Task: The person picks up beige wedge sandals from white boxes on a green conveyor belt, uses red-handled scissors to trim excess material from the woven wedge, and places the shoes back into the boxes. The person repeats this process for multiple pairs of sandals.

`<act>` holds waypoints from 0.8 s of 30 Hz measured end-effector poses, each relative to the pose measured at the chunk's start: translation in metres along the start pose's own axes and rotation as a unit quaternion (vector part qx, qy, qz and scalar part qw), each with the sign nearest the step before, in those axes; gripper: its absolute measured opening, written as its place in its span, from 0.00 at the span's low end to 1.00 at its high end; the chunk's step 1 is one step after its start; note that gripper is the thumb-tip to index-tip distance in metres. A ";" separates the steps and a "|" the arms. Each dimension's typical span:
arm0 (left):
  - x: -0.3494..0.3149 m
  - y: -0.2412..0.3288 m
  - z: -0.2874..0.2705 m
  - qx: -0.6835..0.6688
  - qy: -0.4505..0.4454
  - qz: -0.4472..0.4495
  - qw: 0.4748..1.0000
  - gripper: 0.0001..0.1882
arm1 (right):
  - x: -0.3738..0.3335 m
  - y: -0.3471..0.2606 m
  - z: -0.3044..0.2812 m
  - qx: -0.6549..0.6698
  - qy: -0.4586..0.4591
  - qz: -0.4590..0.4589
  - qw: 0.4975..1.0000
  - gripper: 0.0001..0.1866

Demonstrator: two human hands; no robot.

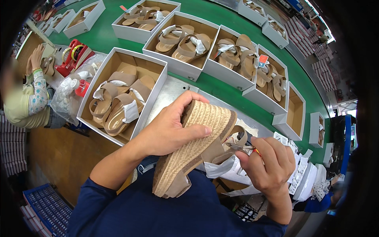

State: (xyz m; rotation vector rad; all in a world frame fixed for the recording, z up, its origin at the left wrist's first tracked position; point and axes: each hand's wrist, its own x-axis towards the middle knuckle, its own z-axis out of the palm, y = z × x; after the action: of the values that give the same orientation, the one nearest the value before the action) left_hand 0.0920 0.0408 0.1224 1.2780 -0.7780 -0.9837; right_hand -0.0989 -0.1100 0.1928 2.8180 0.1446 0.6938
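Observation:
My left hand [173, 128] is closed round the heel of a wedge sandal [207, 128], which has a braided jute side and taupe straps. The sandal is tilted on its side in front of my chest, its toe toward me. In my right hand [270, 164] is a pair of small metal nippers [240, 147] with red and yellow on the handles. The nippers' jaws are near the ankle strap [239, 136]; whether they touch it I cannot tell. White wrapping paper [219, 169] hangs by the straps. An open white shoebox [154, 63] with a pair of taupe sandals [120, 98] stands to the left.
Several open shoeboxes [189, 76] with sandals line a green conveyor [221, 89]; one box [295, 112] shows a bare inside. At left are a red tape dispenser [73, 59], a plastic bag [63, 98] and another person [29, 91]. A blue crate [47, 209] sits low on the left.

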 end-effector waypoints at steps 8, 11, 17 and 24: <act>0.000 0.003 0.002 0.002 0.000 -0.014 1.000 0.27 | 0.009 -0.006 0.008 0.003 0.007 -0.018 1.000 0.19; 0.001 0.001 -0.001 0.088 -0.018 0.010 0.996 0.29 | 0.010 -0.006 0.008 -0.008 0.009 -0.024 1.000 0.19; 0.001 0.005 0.001 0.088 -0.011 -0.008 0.996 0.30 | 0.013 -0.004 0.011 -0.021 0.001 -0.044 0.999 0.17; 0.000 0.007 0.002 0.066 -0.001 -0.018 0.998 0.29 | 0.016 0.002 0.016 -0.038 0.014 -0.078 0.996 0.13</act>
State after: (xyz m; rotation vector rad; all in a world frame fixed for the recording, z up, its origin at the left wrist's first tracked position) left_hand 0.0916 0.0398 0.1292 1.4102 -0.8353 -0.9743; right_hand -0.0772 -0.1125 0.1869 2.6911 0.3330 0.6870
